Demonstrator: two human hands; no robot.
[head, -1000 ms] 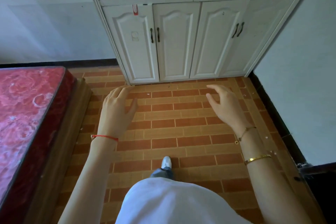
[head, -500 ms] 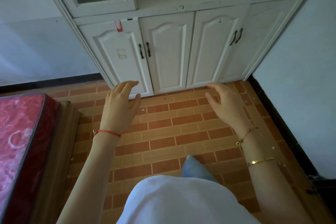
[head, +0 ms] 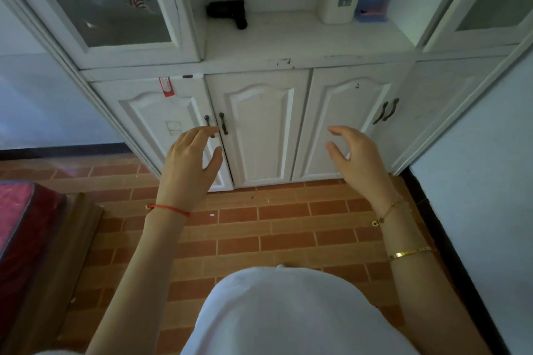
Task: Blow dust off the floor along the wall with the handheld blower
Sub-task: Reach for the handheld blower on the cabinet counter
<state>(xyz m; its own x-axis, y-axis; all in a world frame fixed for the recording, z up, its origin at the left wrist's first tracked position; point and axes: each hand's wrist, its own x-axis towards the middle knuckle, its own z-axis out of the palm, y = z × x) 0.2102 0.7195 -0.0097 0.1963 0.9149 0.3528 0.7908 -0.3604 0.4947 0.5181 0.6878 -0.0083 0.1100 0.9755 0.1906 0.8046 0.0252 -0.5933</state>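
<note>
Head view: left hand [head: 189, 170] and right hand [head: 359, 161], both spread and empty, rise at centre toward blower [head: 227, 11] on upper-centre shelf [head: 302, 37].

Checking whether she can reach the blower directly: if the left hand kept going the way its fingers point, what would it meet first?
Probably the left hand meets the cabinet door handles first, though depth is unclear; the black blower sits higher.

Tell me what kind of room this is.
Probably a bedroom in a home: a red-covered bed at the left, a white cabinet with glass doors against the wall, and a brick-patterned tile floor.
</note>
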